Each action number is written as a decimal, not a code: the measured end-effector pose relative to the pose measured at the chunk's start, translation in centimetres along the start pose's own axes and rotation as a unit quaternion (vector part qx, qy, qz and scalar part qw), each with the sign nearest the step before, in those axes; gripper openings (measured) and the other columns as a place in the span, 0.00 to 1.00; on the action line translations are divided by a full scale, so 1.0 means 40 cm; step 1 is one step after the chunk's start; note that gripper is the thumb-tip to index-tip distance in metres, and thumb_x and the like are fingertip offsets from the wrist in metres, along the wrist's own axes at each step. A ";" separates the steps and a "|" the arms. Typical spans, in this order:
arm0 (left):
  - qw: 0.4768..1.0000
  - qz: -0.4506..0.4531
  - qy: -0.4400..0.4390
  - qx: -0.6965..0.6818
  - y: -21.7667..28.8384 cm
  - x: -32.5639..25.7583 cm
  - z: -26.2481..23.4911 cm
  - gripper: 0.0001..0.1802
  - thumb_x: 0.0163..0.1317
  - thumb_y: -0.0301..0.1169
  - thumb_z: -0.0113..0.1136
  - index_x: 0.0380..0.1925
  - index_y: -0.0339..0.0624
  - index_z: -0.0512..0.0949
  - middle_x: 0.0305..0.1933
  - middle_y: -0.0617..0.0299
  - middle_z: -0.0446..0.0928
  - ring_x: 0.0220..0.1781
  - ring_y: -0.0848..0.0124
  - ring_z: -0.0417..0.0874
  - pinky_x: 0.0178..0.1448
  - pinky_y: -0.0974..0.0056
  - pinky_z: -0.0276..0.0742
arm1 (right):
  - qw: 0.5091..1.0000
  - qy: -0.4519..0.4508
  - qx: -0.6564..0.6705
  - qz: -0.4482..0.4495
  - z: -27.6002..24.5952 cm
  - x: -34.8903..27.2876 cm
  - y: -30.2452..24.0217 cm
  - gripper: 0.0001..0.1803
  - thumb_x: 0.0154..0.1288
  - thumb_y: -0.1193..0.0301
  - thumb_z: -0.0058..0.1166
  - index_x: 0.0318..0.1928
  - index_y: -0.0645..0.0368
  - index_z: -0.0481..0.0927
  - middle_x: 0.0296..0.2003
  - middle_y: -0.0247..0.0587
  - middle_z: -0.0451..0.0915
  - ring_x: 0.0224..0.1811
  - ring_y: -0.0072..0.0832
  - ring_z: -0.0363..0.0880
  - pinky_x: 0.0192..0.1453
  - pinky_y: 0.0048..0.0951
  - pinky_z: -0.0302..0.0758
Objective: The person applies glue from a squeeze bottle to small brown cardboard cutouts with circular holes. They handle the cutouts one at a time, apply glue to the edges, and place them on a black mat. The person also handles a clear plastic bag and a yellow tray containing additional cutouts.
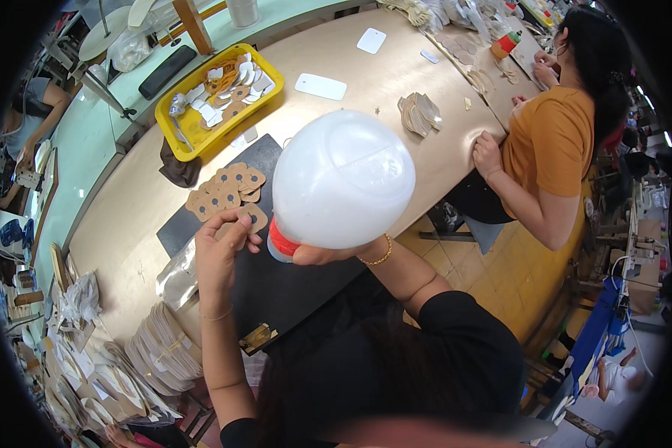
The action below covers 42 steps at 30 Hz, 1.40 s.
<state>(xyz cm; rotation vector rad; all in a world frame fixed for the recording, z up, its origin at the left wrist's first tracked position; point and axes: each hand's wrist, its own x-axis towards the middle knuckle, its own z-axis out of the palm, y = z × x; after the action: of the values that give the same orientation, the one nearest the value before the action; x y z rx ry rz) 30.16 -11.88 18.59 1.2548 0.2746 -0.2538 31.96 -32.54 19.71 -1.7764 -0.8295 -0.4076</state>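
Observation:
My left hand [225,246] pinches a small tan scalloped piece [254,217] with a dark spot on it. In my right hand [334,254] is a big translucent white bottle [343,179], tipped so that its rounded base faces up and its red collar [283,237] points down toward the left. My fingers wrap the neck end and are partly hidden by the bottle. The nozzle end sits close beside the held piece; whether they touch I cannot tell. Just beyond my left hand, a cluster of similar tan pieces [220,193] overlaps on a black mat [306,287].
Beyond the mat stands a yellow tray [275,61] of white and tan cut pieces. White cards [321,86] and a stack of tan pieces [420,114] lie farther off. Bundled pieces [160,347] are at the left. A co-worker in an orange shirt [552,138] sits at the right.

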 end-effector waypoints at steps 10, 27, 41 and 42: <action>0.999 -0.005 -0.011 0.041 0.004 -0.008 0.016 0.12 0.58 0.27 0.61 0.39 0.29 0.76 0.28 0.59 0.78 0.24 0.74 0.79 0.26 0.73 0.74 | 0.998 -0.023 0.050 0.014 -0.014 0.002 0.004 0.36 0.42 0.53 0.73 0.51 0.55 0.76 0.49 0.37 0.78 0.54 0.31 0.74 0.63 0.36 0.65; 0.994 -0.021 -0.022 0.102 0.052 -0.058 0.062 0.12 0.59 0.31 0.61 0.38 0.32 0.80 0.25 0.63 0.78 0.23 0.80 0.77 0.25 0.75 0.74 | 0.952 0.209 0.200 0.101 0.004 0.055 -0.022 0.52 0.37 0.33 0.63 0.50 0.65 0.68 0.40 0.47 0.77 0.43 0.42 0.80 0.51 0.45 0.79; 0.996 -0.036 -0.055 0.060 0.050 -0.052 0.048 0.12 0.59 0.31 0.62 0.37 0.31 0.79 0.25 0.64 0.77 0.22 0.80 0.77 0.24 0.75 0.72 | 0.941 0.218 0.254 0.048 -0.001 0.045 0.007 0.50 0.37 0.37 0.67 0.48 0.67 0.68 0.40 0.47 0.75 0.41 0.38 0.80 0.50 0.41 0.80; 0.997 -0.032 -0.047 0.061 0.049 -0.052 0.047 0.12 0.59 0.31 0.62 0.38 0.31 0.79 0.25 0.64 0.77 0.22 0.80 0.77 0.24 0.75 0.72 | 0.926 0.223 0.302 0.038 -0.006 0.042 0.007 0.48 0.37 0.40 0.70 0.46 0.68 0.69 0.40 0.45 0.74 0.40 0.37 0.80 0.49 0.40 0.81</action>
<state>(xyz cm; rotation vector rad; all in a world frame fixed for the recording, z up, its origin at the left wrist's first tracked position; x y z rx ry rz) 29.00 -13.04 21.60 1.3512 0.2204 -0.3888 33.36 -32.26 20.65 -1.0780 -0.4832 -0.4260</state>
